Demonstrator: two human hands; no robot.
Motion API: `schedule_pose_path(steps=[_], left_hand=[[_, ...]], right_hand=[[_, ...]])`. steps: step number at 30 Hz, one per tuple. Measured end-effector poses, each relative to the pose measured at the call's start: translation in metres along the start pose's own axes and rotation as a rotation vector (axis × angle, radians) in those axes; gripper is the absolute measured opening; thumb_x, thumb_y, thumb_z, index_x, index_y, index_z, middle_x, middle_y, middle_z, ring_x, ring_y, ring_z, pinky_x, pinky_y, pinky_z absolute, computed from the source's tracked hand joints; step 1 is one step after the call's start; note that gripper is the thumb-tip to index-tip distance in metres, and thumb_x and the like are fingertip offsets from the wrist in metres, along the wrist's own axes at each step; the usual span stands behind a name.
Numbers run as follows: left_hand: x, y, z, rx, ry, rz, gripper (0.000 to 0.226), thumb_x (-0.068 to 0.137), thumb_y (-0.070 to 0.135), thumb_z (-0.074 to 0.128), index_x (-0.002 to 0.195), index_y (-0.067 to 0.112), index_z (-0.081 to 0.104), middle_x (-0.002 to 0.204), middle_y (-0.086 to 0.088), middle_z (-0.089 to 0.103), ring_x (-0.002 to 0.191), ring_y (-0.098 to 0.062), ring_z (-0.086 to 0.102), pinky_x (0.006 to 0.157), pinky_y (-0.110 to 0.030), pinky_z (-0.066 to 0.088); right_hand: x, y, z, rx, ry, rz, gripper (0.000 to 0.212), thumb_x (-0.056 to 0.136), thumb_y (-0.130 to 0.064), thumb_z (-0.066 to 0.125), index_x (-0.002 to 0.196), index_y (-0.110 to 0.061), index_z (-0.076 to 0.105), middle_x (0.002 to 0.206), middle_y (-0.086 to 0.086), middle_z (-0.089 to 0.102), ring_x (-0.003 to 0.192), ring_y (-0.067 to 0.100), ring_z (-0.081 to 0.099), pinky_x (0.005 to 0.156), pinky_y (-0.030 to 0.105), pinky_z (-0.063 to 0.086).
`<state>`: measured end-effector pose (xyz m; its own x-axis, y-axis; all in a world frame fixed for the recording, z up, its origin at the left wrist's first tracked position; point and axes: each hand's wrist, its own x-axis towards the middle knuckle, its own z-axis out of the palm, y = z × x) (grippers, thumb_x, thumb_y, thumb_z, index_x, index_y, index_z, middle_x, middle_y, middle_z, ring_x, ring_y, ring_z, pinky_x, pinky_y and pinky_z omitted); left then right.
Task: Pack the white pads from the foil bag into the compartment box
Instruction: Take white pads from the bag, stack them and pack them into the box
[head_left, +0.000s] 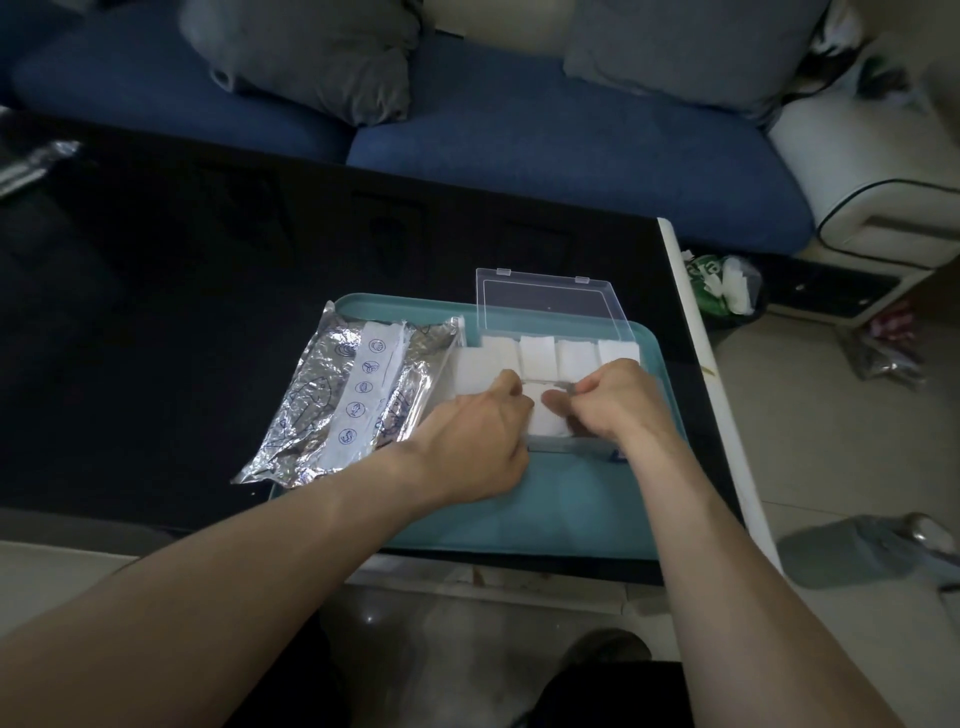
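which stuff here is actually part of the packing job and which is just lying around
Job: foil bag; compartment box; white pads; left hand and right hand, both at a pad; teal tray.

Lying about: grey cushions; slipper; bin.

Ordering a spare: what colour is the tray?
Teal tray, clearest in the head view.

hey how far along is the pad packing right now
Done: white pads fill the box's back row, with the lid open. In hand: the left hand and right hand work a pad into the front row. Left: the rest of the front row, largely hidden; the foil bag lies alongside, contents unclear.
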<state>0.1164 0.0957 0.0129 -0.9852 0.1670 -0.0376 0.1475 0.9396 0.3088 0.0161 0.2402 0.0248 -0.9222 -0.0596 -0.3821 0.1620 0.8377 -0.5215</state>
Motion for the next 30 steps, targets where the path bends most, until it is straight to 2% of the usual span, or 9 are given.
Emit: schedule_pose_path(steps=[3,5,10,13,16,20,24,27,30], left_hand=[[0.004,0.000,0.002,0.032,-0.002,0.008,0.029,0.095,0.027,0.047,0.115,0.009,0.058,0.130,-0.007,0.049,0.094,-0.035,0.065,0.075,-0.039,0.047],[0.005,-0.001,0.003,0.041,-0.002,0.011,0.028,0.095,0.027,0.047,0.113,0.009,0.059,0.130,-0.006,0.051,0.095,-0.034,0.065,0.078,-0.040,0.048],[0.007,-0.003,0.007,0.074,0.006,0.050,0.029,0.094,0.029,0.046,0.112,0.008,0.057,0.130,-0.006,0.052,0.095,-0.036,0.065,0.082,-0.045,0.052],[0.008,-0.008,0.011,0.064,0.016,0.064,0.030,0.094,0.029,0.047,0.113,0.008,0.057,0.130,-0.006,0.052,0.096,-0.035,0.065,0.082,-0.045,0.052],[0.008,-0.007,0.010,0.029,0.060,0.068,0.029,0.093,0.029,0.048,0.112,0.011,0.059,0.128,-0.004,0.054,0.097,-0.032,0.066,0.079,-0.040,0.052],[0.004,0.001,-0.008,-0.120,0.323,0.071,0.027,0.092,0.027,0.049,0.105,0.013,0.069,0.110,-0.003,0.062,0.080,-0.030,0.066,0.069,-0.042,0.055],[-0.010,0.000,-0.027,-0.105,0.654,0.025,0.025,0.086,0.032,0.051,0.092,0.013,0.066,0.090,-0.002,0.058,0.065,-0.027,0.062,0.052,-0.038,0.051],[-0.023,-0.009,-0.032,-0.032,0.624,-0.165,0.042,0.083,0.035,0.068,0.115,0.010,0.058,0.106,-0.009,0.052,0.085,-0.028,0.059,0.064,-0.036,0.049],[-0.030,-0.021,-0.031,0.094,0.429,-0.356,0.061,0.083,0.043,0.065,0.128,0.007,0.046,0.120,-0.015,0.048,0.110,-0.034,0.050,0.090,-0.044,0.046]], right_hand=[[0.002,0.005,-0.006,0.005,-0.024,0.013,0.007,0.082,-0.018,0.075,0.079,-0.014,0.080,0.076,0.003,0.076,0.077,0.021,0.074,0.074,0.033,0.061],[-0.001,0.008,-0.006,-0.025,-0.029,-0.026,0.018,0.083,-0.007,0.071,0.073,-0.019,0.079,0.075,-0.002,0.075,0.080,0.019,0.072,0.075,0.028,0.060],[-0.007,0.013,0.000,-0.044,0.006,-0.179,0.021,0.087,-0.007,0.067,0.084,-0.024,0.079,0.081,-0.005,0.075,0.079,0.015,0.069,0.058,0.023,0.053],[-0.003,0.015,-0.005,0.128,-0.069,-0.135,0.026,0.095,-0.006,0.059,0.080,-0.019,0.076,0.078,0.001,0.077,0.076,0.018,0.075,0.075,0.036,0.063],[-0.007,0.018,-0.008,0.146,-0.072,-0.158,0.019,0.099,-0.022,0.059,0.085,-0.020,0.071,0.082,0.001,0.077,0.077,0.018,0.074,0.080,0.041,0.061],[-0.013,0.016,-0.005,0.010,0.220,-0.361,0.008,0.087,-0.023,0.073,0.094,-0.022,0.069,0.080,-0.010,0.070,0.078,0.008,0.065,0.074,0.028,0.055],[-0.016,0.012,0.006,-0.137,0.030,-0.472,0.018,0.089,-0.015,0.070,0.105,-0.020,0.078,0.103,-0.004,0.076,0.086,0.006,0.066,0.085,0.018,0.048],[-0.019,0.012,0.005,-0.173,-0.006,-0.419,0.019,0.090,-0.017,0.071,0.107,-0.020,0.078,0.110,-0.003,0.075,0.099,0.012,0.068,0.092,0.023,0.050],[-0.024,0.001,-0.002,-0.088,0.204,-0.501,0.016,0.090,-0.019,0.071,0.105,-0.021,0.076,0.104,-0.003,0.074,0.089,0.012,0.066,0.084,0.027,0.053]])
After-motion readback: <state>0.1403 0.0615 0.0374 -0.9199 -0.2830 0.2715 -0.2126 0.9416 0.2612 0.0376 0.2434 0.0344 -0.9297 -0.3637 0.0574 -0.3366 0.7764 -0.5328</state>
